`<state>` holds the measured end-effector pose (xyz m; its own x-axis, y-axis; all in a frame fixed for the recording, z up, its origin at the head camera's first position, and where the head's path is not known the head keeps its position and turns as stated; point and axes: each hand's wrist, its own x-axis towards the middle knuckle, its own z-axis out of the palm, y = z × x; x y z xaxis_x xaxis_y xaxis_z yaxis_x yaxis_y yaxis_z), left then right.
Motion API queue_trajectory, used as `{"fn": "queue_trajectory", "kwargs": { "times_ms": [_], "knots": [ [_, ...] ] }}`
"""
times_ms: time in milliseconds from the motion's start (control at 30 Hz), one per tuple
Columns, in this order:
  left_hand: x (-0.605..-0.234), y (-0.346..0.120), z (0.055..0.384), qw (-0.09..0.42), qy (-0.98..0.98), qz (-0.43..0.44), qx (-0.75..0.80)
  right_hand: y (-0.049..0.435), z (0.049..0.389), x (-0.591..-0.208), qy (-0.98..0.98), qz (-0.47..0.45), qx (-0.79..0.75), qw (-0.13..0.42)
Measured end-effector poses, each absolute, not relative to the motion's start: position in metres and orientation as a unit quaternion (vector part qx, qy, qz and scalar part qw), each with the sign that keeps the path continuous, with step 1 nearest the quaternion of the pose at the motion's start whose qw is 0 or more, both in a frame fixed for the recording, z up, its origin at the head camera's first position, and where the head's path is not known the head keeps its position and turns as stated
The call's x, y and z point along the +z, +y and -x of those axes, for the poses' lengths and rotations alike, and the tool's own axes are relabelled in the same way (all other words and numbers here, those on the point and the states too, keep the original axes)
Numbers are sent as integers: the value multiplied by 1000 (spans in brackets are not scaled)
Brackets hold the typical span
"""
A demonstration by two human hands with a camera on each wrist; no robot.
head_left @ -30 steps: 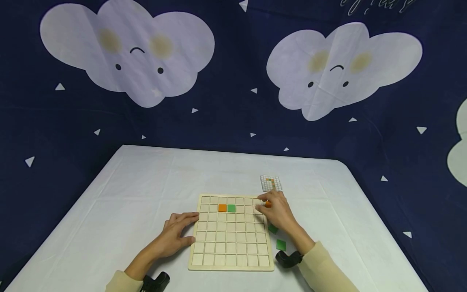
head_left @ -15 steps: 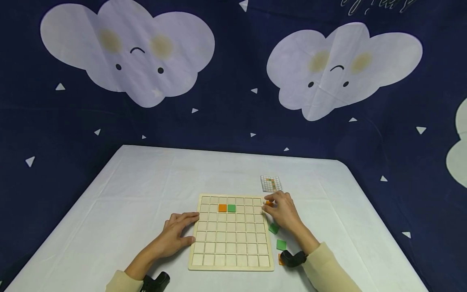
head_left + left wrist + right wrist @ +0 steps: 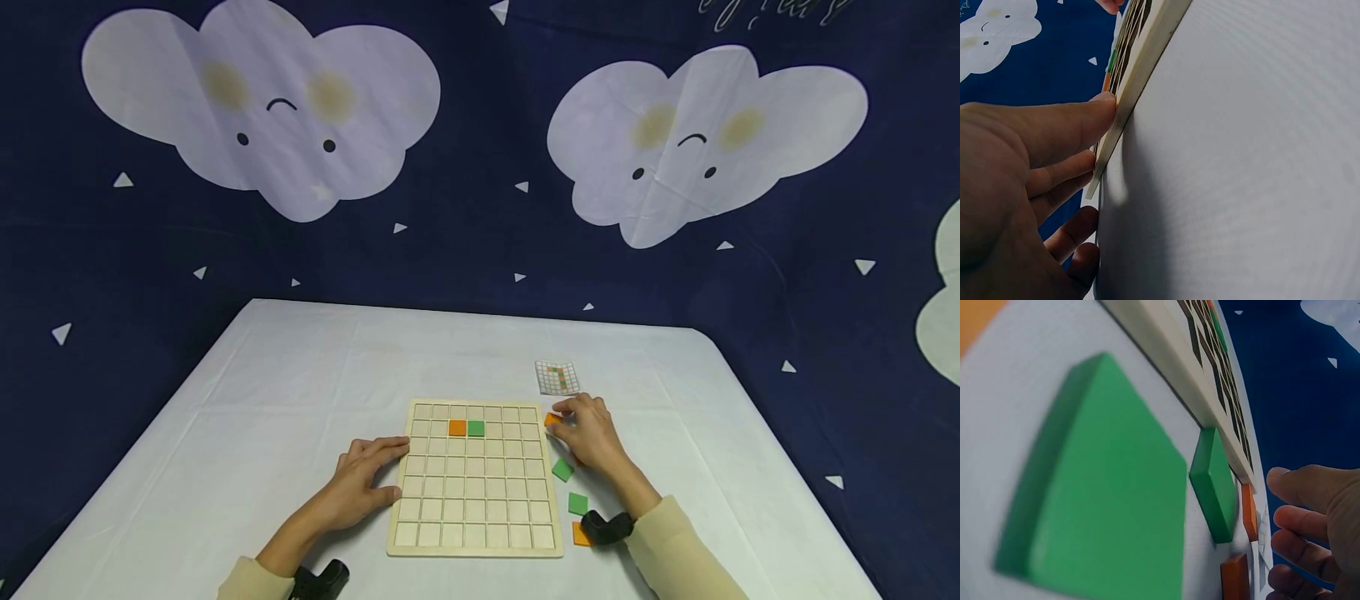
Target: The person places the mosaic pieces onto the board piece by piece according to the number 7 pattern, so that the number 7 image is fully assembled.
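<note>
A wooden grid board (image 3: 476, 487) lies on the table, with an orange tile (image 3: 457, 427) and a green tile (image 3: 476, 428) side by side in its second row from the top. Against the board's left edge rests my left hand (image 3: 356, 487), thumb and fingertips touching the rim (image 3: 1141, 78). My right hand (image 3: 590, 432) hovers at the upper right corner, thumb and fingers apart, just over a loose orange tile (image 3: 552, 419). Seen from the right wrist, that orange tile (image 3: 1249, 512) lies beside the board's corner, and the right fingers hold nothing.
Right of the board lie loose green tiles (image 3: 562, 470) and an orange tile (image 3: 581, 534) partly behind the right wrist camera (image 3: 606, 528). Another orange tile (image 3: 1235, 578) is mostly hidden under the right hand in the head view. A printed pattern card (image 3: 557, 377) lies beyond the board.
My right hand has shifted right, off the board's upper right corner, uncovering more of the orange and green tiles there. The left hand stays where it was.
</note>
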<state>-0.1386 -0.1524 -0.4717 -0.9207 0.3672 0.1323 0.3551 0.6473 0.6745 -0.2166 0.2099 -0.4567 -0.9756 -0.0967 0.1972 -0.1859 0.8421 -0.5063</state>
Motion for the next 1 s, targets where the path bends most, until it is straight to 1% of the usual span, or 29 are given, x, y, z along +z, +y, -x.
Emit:
{"fn": "queue_trajectory", "kwargs": {
  "times_ms": [200,567,1000],
  "knots": [
    [-472,-152,139,6,909,-198,366,212,219,-459,-961,-67,260,68],
    [-473,-153,139,3,908,-204,365,214,224,-465,-963,-76,248,75],
    [-472,-152,139,1,908,-204,366,215,224,-465,-967,-75,236,68]
  ]
}}
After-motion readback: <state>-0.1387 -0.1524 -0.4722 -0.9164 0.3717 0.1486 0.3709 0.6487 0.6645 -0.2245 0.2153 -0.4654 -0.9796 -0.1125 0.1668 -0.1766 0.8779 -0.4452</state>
